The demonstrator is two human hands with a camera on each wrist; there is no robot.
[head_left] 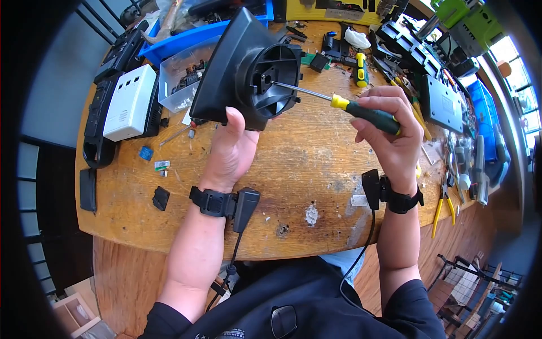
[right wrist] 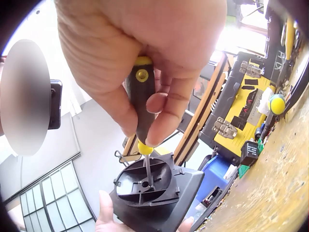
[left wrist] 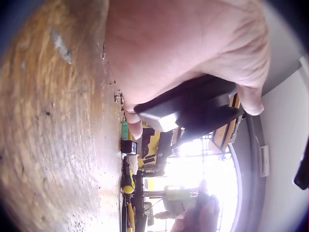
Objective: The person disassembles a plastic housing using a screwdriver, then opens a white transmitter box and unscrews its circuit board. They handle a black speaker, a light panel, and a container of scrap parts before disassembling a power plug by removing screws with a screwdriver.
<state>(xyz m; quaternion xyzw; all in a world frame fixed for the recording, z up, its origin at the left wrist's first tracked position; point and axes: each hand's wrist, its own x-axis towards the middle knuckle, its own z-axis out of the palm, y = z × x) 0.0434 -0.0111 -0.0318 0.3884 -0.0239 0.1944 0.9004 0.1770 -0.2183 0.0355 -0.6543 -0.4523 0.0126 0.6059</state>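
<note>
My left hand (head_left: pixel 232 150) holds up a black plastic housing (head_left: pixel 227 76) above the bench, its thumb upright along the near side. The housing has a wide flared body and a round, ribbed recess that faces right. In my right hand (head_left: pixel 398 133) is a screwdriver (head_left: pixel 370 114) with a dark green and yellow handle, gripped between thumb and fingers. Its thin metal shaft points left into the recess, the tip right at the hub in the middle. From the right wrist view, the screwdriver (right wrist: pixel 144 113) stands over the recess of the housing (right wrist: pixel 186 193).
A white box-shaped device (head_left: pixel 131 104), a clear bin (head_left: pixel 172 93) of small parts and a blue tray (head_left: pixel 161 51) stand on the left. A second screwdriver (head_left: pixel 361 70) lies at the back. Yellow-handled pliers (head_left: pixel 443 209) rest at the right edge of the wooden bench (head_left: pixel 282 169).
</note>
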